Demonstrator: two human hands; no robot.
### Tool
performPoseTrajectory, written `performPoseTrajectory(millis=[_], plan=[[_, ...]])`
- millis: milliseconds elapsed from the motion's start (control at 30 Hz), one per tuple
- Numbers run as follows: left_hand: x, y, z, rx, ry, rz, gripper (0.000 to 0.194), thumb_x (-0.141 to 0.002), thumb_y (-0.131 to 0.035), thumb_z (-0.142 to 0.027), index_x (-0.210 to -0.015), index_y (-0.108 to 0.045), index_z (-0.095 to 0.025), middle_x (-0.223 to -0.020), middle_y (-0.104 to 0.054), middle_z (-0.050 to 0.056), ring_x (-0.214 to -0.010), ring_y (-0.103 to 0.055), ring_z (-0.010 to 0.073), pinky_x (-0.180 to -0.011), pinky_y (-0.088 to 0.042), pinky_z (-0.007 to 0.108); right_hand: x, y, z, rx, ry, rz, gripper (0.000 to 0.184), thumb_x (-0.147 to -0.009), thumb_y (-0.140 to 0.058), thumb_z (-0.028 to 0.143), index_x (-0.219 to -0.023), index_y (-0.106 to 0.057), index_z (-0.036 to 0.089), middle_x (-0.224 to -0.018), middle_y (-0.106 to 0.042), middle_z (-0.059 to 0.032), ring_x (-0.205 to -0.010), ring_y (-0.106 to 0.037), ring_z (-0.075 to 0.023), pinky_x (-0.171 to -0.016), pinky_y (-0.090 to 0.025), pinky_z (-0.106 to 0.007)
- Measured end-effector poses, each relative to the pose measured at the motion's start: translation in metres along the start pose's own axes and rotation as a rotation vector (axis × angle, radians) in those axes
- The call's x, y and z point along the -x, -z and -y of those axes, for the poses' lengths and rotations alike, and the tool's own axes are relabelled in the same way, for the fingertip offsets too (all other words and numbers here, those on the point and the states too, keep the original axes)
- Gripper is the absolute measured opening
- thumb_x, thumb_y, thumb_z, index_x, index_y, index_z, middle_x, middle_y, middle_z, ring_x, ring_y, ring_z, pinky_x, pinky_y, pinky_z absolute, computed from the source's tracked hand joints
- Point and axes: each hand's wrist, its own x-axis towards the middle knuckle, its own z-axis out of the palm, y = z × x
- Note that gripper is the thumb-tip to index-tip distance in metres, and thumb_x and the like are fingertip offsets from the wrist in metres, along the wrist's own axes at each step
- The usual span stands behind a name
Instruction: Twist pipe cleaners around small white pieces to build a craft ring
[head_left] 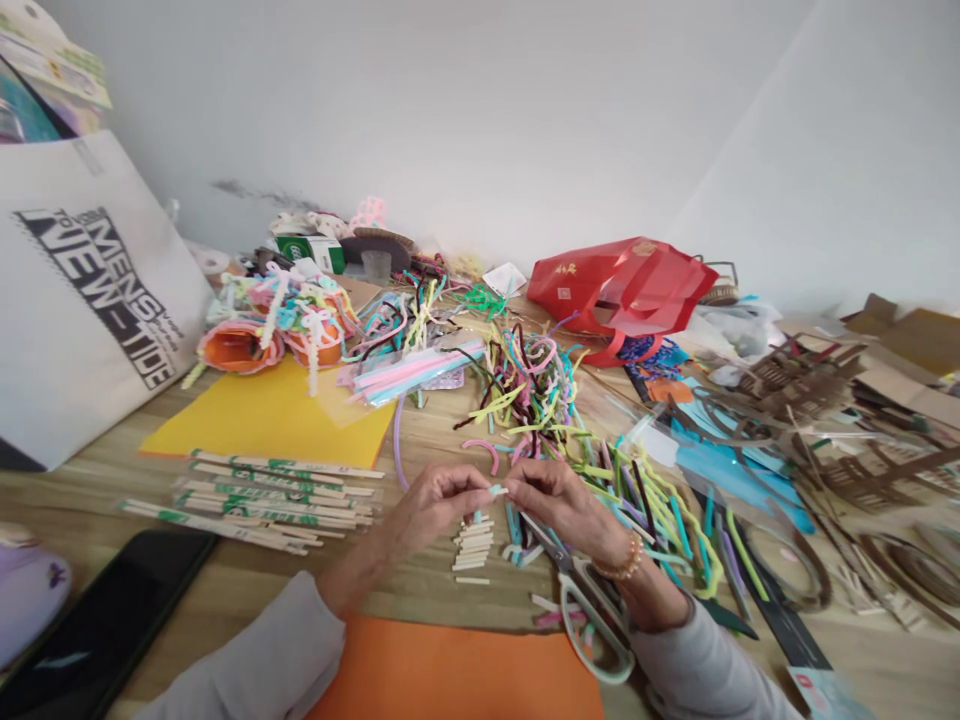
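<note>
My left hand [435, 505] and my right hand [559, 505] meet over the wooden table [420, 440], both pinched on one small pale straw piece [497, 490] held between their fingertips. Just below them lies a short stack of cut white straw pieces [472, 548]. White-handled scissors [592, 600] rest on the table under my right wrist, which wears a beaded bracelet [624, 568]. Loose coloured straws and pipe cleaners [540, 385] spread behind and to the right of my hands.
A yellow sheet [262, 420] and wrapped chopsticks [262, 495] lie to the left, an orange sheet [450, 670] at the near edge, a black phone [105, 625] lower left. A white tote bag [82, 300] stands left, a red bag [622, 285] at the back, cardboard scraps [847, 400] right.
</note>
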Motion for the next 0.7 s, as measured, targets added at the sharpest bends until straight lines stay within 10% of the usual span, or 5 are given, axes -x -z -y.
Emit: performPoseTrajectory(millis=[400,700], plan=[[0.002,-0.006,0.005,-0.302,-0.137,-0.263,0.023,-0.084,-0.052,-0.032,-0.079,-0.065,-0.014,-0.067,-0.059,0.0,-0.063,-0.053,0.0128,-0.061,-0.041,0.022,0.005,-0.023,0.001,0.56,0.148,-0.226,0.019,-0.092,-0.039,0.021,-0.094,-0.058,0.017,-0.084,-0.064,-0.0059,-0.073,-0.058,-0.0154,-0.067,-0.04,-0.024],[0.001,-0.011,0.014,-0.497,-0.222,-0.346,0.019,-0.085,-0.052,-0.025,-0.088,-0.067,-0.016,-0.085,-0.071,0.005,-0.08,-0.063,0.0172,-0.076,-0.046,0.025,0.011,-0.034,0.008,0.916,0.088,-0.133,0.018,-0.092,-0.037,0.016,-0.087,-0.054,0.016,-0.081,-0.063,-0.0059,-0.068,-0.06,-0.0148,-0.061,-0.035,-0.023]])
